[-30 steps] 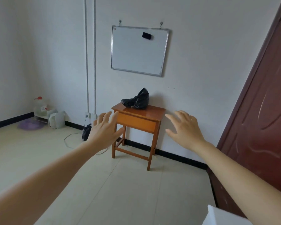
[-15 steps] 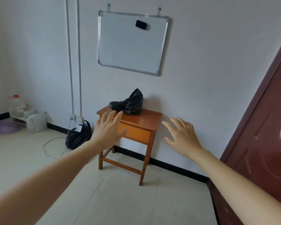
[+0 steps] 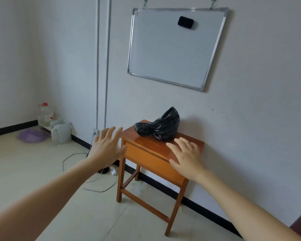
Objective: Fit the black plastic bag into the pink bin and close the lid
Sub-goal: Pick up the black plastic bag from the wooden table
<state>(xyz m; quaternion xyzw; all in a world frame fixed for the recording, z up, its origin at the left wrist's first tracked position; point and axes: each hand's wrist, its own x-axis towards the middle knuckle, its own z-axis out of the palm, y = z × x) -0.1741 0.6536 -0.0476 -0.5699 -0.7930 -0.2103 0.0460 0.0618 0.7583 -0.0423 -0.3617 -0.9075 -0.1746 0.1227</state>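
Both hands, left hand (image 3: 106,150) and right hand (image 3: 186,157), reach out empty with fingers (image 3: 182,142) spread, seemingly short of black plastic bag (image 3: 161,126) on worktop (image 3: 151,141).

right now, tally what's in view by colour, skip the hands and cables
black: 2, the plastic bag and the eraser
brown: 1, the wooden table
white: 2, the whiteboard and the jug
purple: 1, the basin
clear: 1, the bottle
total: 7
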